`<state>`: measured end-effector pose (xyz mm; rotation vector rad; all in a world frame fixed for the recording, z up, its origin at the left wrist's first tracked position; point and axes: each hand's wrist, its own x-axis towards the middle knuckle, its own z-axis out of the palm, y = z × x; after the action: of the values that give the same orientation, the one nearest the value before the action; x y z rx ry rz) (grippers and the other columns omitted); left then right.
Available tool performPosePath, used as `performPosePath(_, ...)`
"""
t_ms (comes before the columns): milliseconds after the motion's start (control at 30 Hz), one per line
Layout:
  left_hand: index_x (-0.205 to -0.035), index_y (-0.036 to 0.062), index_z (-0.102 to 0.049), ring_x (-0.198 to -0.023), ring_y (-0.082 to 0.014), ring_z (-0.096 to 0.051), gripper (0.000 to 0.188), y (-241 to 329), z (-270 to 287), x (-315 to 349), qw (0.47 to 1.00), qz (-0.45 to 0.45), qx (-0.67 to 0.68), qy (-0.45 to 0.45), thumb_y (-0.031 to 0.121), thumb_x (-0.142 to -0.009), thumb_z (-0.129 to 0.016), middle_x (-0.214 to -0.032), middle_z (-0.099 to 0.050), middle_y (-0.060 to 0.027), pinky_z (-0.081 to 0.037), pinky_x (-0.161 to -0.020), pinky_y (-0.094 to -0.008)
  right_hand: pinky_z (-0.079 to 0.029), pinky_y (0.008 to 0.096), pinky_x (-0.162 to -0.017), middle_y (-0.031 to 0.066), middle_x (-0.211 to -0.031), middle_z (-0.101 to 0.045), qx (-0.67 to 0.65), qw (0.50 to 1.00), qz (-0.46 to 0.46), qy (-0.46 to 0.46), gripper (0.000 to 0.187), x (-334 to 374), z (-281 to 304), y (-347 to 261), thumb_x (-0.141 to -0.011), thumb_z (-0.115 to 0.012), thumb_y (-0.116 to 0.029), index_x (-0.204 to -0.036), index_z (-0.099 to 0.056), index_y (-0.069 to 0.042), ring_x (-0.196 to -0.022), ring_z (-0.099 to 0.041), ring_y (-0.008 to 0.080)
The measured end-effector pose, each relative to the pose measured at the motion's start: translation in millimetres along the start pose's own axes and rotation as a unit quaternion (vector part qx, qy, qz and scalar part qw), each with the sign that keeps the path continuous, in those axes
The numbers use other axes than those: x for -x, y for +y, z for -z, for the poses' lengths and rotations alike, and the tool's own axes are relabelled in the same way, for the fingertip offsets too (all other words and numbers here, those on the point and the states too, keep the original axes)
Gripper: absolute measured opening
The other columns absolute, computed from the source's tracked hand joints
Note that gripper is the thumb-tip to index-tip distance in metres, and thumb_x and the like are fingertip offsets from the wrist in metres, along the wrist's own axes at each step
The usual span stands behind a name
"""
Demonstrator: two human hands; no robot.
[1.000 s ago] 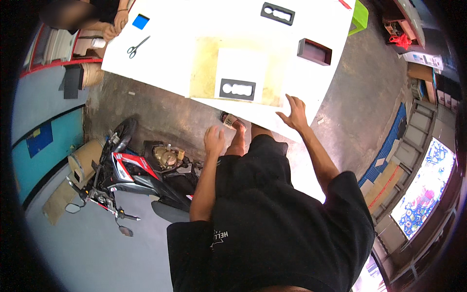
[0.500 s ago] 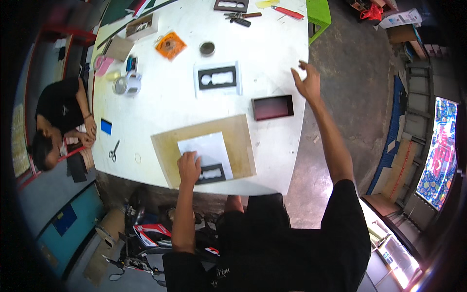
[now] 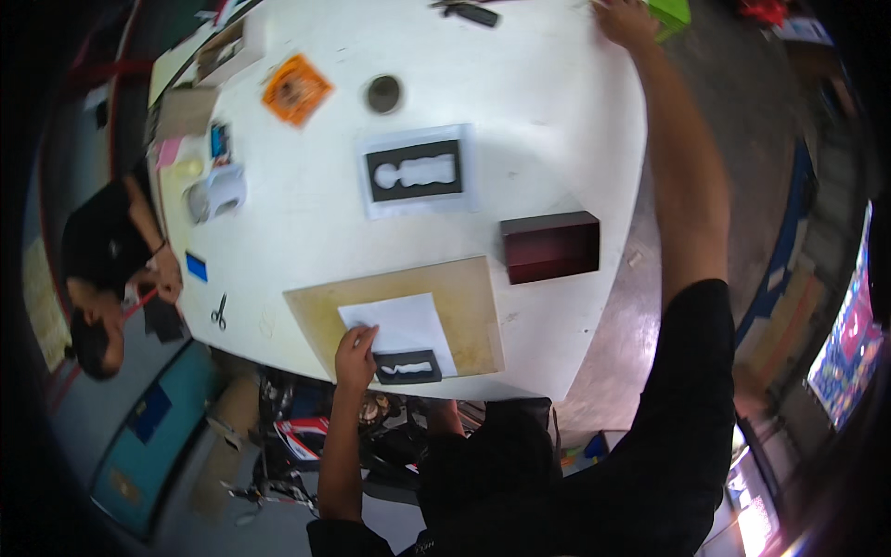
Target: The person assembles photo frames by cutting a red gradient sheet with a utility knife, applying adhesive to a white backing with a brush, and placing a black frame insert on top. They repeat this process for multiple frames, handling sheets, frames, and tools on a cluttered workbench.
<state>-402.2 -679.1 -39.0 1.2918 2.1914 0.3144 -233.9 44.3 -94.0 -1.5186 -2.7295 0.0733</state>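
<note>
My left hand [image 3: 355, 357] rests on a white sheet of paper [image 3: 399, 320], its fingers bent and partly out of sight. Close to its fingertips, a small dark foam piece with a white figure-shaped cutout [image 3: 408, 369] lies at the sheet's near end. Under both is a yellowish cutting board [image 3: 464, 297] at the table's front edge. Stretched out to the far right corner of the table, my right hand [image 3: 629, 23] is blurred and cut off by the top edge. Its fingertips cannot be made out, nor whether anything is in them.
On the white table are a dark open box [image 3: 551, 249], a framed dark cutout [image 3: 415, 171], a round tin [image 3: 382, 94], an orange packet [image 3: 296, 89], a mug [image 3: 215, 193], scissors [image 3: 219, 312] and a blue card [image 3: 196, 266]. Another person [image 3: 107, 232] sits at the left.
My right hand has moved from above the dark box forward to the far right corner. My left hand stays by the foam piece on the paper. The view has shifted.
</note>
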Motion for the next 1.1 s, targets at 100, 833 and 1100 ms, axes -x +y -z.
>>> performPosePath(100,-0.112,0.0097,-0.070,-0.100,-0.0339,-0.060,0.049,-9.6,-6.2,3.8,1.000,-0.027,-0.012,0.006,-0.012,-0.068,-0.063,-0.105,-0.062,-0.0150,-0.050,-0.088,-0.0411,-0.028,0.0687,-0.105,0.0095,-0.144,-0.045,0.054,0.992,-0.110,-0.038,0.050,-6.8,-42.8,15.7,-0.093,-0.051,-0.028,-0.141,-0.042,-0.020,-0.139,-0.031,0.0328)
performPosePath(833,-0.116,0.0056,-0.066,-0.109,-0.0422,-0.052,0.041,-67.1,-10.3,12.3,0.957,-0.285,-0.046,0.004,0.006,-0.075,-0.067,-0.120,-0.057,-0.0216,-0.043,-0.093,-0.0507,-0.042,0.0369,-0.102,0.0141,-0.127,-0.057,-0.597,0.776,-0.106,-0.174,0.045,648.6,177.0,-199.2,-0.090,-0.052,0.000,-0.133,-0.055,-0.008,-0.123,-0.052,0.0263)
performPosePath(1100,-0.109,0.0064,-0.066,-0.115,-0.0306,-0.052,0.036,-93.1,23.0,26.6,0.963,-0.269,-0.011,0.008,0.013,-0.074,-0.071,-0.120,-0.059,-0.0084,-0.038,-0.105,-0.0455,-0.048,0.0348,-0.074,0.0146,-0.093,-0.060,-0.459,0.866,0.027,-0.197,0.025,617.1,131.0,-293.0,-0.095,-0.058,-0.014,-0.116,-0.062,0.000,-0.082,-0.060,0.0263)
